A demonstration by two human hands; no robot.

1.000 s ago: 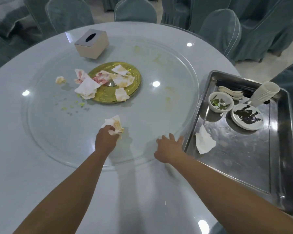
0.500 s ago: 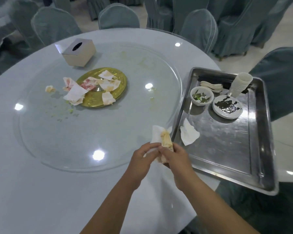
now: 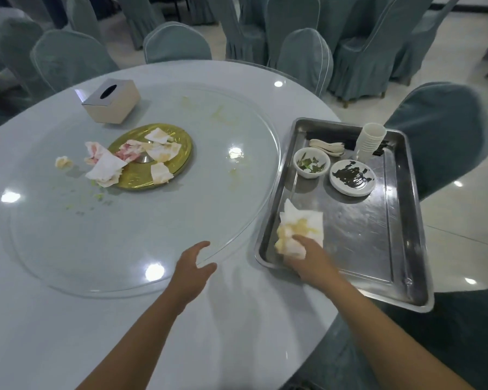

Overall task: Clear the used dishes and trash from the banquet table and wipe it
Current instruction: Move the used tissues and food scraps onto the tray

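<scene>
head view: my right hand (image 3: 312, 256) now sits over the near left corner of the metal tray (image 3: 406, 220), fingers curled on the stained napkin wad (image 3: 296, 232), which rests on the tray floor on top of the white napkin already lying there. half a second ago both hands had that wad over the table edge; a second ago my left was lifting it off the glass turntable (image 3: 141, 220). so one piece of trash is moved over, just needs letting go. my left hand (image 3: 193, 267) is empty now, fingers relaxed and spread, at the near right rim of the turntable. still to clear, i judge: soiled napkins (image 3: 106, 167) on and beside the gold plate (image 3: 178, 153) at the turntable centre, a small scrap (image 3: 63, 162) left of them, crumbs and smears on the glass. bowl (image 3: 311, 163), saucer (image 3: 352, 177) and cup stack (image 3: 371, 140) sit at the tray's far end. wiping not started.
</scene>
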